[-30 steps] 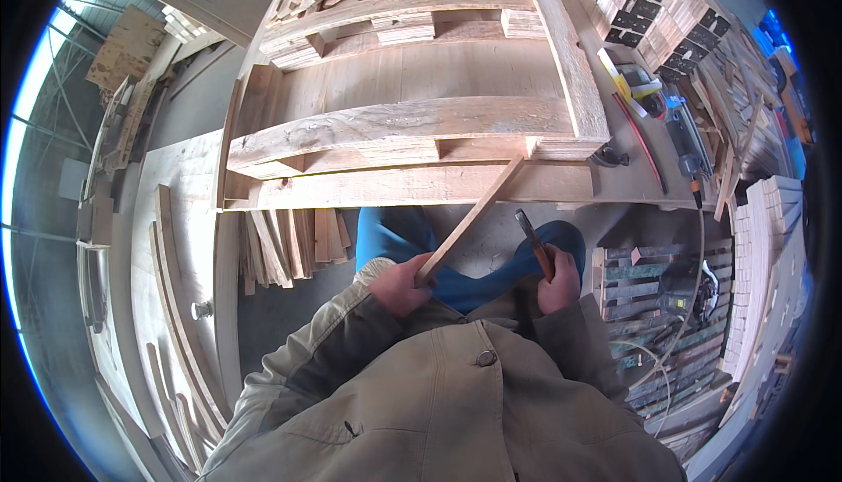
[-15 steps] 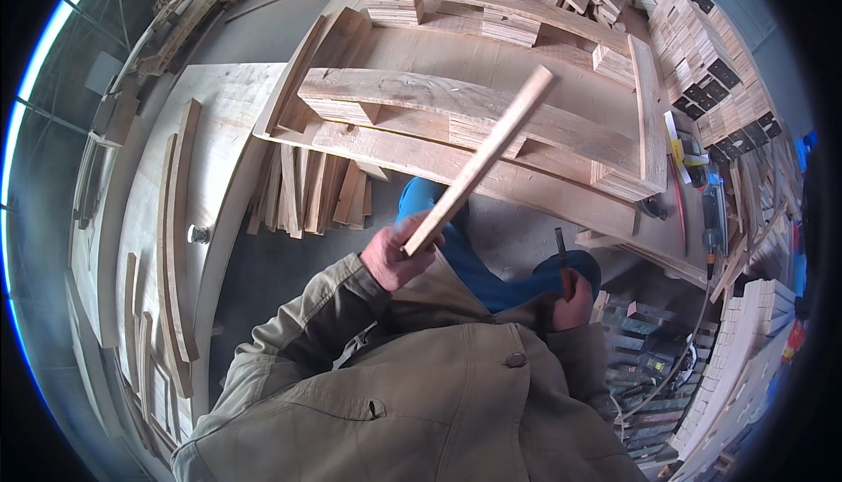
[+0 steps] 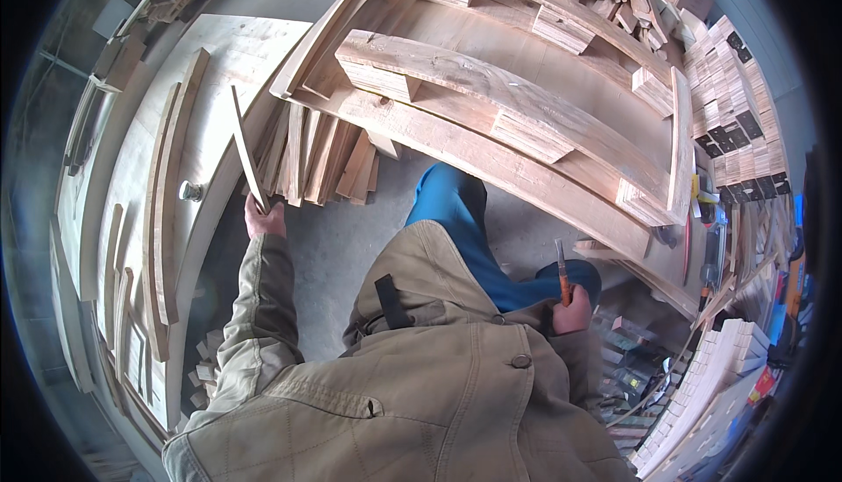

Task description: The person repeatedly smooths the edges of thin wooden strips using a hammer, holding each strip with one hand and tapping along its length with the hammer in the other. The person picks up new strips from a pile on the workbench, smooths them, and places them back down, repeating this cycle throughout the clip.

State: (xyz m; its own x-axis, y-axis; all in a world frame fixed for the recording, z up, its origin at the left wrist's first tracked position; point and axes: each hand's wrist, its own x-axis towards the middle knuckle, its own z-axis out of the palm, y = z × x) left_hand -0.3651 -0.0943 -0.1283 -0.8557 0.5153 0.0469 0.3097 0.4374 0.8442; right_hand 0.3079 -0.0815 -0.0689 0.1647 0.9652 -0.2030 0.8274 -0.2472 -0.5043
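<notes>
My left fingers (image 3: 275, 213) grip a slat (image 3: 246, 149); lower right, my right fingers (image 3: 572, 311) clasp a tool (image 3: 563, 273); the upper-right frame (image 3: 491, 85), crosspieced at 1 end, seems part-built.

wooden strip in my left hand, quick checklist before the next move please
1. Wooden strip gripped in the left hand: ok
2. Orange-handled tool gripped in the right hand: ok
3. Right hand free: not ok, it holds the tool
4. Strip apart from the pallet frame: ok
5. Strip not touching the pale table: cannot tell, they overlap in this view
</notes>
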